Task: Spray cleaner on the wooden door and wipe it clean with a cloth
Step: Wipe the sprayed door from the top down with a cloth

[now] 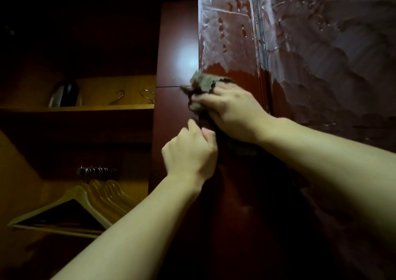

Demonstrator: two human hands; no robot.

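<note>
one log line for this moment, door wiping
phase: wiping | right hand: presses crumpled grey-green cloth on dark red wooden door | left hand: grips door edge | white cleaner film above cloth

The wooden door (242, 183) was dark red-brown with a glossy, smooth finish, its upper part filmed with whitish, streaky wet cleaner (310, 43). The cloth (201, 86) looked grey, soft and crumpled, a matt fabric. The hangers (85, 202) were pale, smooth wood with shiny metal hooks (96, 170). The shelf (85, 108) was light wood.
</note>
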